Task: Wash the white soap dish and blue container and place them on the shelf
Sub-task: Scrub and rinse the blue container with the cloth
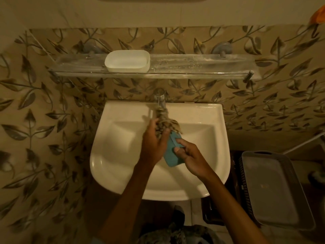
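1. On my feed, the right hand (190, 154) pinches the blue container (173, 153) between thumb and fingers and holds it tilted over the basin of the sink (123, 155).
2. The left hand (154, 140) is just left of the container, touching its edge, with its fingers curled round a stringy rag (165, 125).
3. The rag runs from the left hand's fingers up to the tap (159, 95). The picture is blurred here, so I cannot tell whether it is tied to the tap or whether water is running.
4. The white soap dish (127, 60) sits upright on the glass shelf (193, 67), well beyond both hands and slightly left of them.
5. A grey tray (274, 187) lies to the right of the right forearm, beside the sink.
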A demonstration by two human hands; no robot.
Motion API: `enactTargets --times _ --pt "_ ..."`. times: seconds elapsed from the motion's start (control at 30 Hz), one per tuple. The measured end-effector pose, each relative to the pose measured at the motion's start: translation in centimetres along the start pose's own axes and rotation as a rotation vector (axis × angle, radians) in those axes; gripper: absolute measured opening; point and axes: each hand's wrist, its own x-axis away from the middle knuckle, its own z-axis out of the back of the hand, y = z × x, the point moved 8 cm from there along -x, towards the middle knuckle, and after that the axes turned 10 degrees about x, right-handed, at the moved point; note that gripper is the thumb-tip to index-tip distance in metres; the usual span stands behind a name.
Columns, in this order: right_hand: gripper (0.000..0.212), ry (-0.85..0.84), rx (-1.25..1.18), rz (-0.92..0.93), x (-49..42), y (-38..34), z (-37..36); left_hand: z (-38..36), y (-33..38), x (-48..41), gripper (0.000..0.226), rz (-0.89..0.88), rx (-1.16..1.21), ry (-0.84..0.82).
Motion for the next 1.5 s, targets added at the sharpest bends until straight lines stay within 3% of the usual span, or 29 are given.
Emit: enactTargets --times 0.1,0.27,0.4,0.47,0.53,0.63,0.87,1.0,1.07,1.23,1.37,1.5 --pt "0.026 0.045 0.000 0.025 0.8 -1.0 0.3 -2.5 -0.4 0.5 0.047 0.007 -0.098 -0.108" --pt "0.021 0.205 -0.129 -0.149 1.1 -0.4 2.3 -4.1 1.5 3.9 0.052 -0.047 -0.110 -0.069" --pt "0.023 0.272 -0.591 -0.303 1.4 0.4 1.9 -5.2 2.4 8.9 0.058 -0.046 -0.042 -0.026" --pt "0.028 0.219 -0.832 -0.318 1.6 0.1 1.1 -5.0 2.8 9.8 0.058 -0.089 -0.050 0.029" --pt "0.034 0.156 -0.898 -0.309 1.7 -0.3 0.4 -4.7 3.0 9.0 0.052 -0.155 -0.125 0.078" --pt "0.030 0.151 -0.802 -0.270 1.9 -0.9 0.8 -4.6 3.8 6.7 0.052 -0.151 -0.233 0.076" --pt "0.029 0.012 -0.386 -0.170 3.5 -2.4 0.7 -2.6 2.5 -0.4 0.042 0.116 -0.203 -0.005" --pt "0.029 0.088 -0.453 -0.208 3.7 -1.8 1.4 -3.8 3.6 2.4 0.039 0.050 -0.220 -0.087" --pt "0.028 0.164 -0.527 -0.269 3.6 -1.0 1.9 -4.9 3.7 5.6 0.048 0.023 -0.214 -0.095" --pt "0.031 0.245 -0.654 -0.310 4.1 -0.1 1.3 -5.1 2.3 10.5 0.051 0.019 -0.027 -0.001" --pt "0.030 0.126 -0.454 -0.259 4.8 -0.6 0.4 -4.0 2.4 7.5 0.052 0.031 -0.104 0.056" --pt "0.029 -0.030 -0.265 -0.159 5.5 -1.7 -0.2 -1.8 2.4 2.1 0.034 0.113 -0.151 0.058"
